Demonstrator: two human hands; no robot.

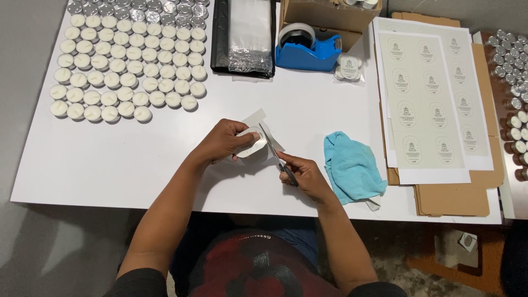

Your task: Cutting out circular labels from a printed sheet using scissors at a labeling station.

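A small clear packet of white candles (pixel 251 143) was gripped in the left hand (pixel 223 141) near the bench's front edge, raised off the surface so that the scissors (pixel 279 157), closed in the right hand (pixel 304 176), could reach its edge. Loose tealights (pixel 118 66) were ranked at the far left corner. What the cardboard box (pixel 324 14) at the far edge held could not be told.

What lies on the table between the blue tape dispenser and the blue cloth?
In the head view, only bare white table lies between the tape dispenser and the cloth; a small wrapped pack of candles sits just right of that stretch.
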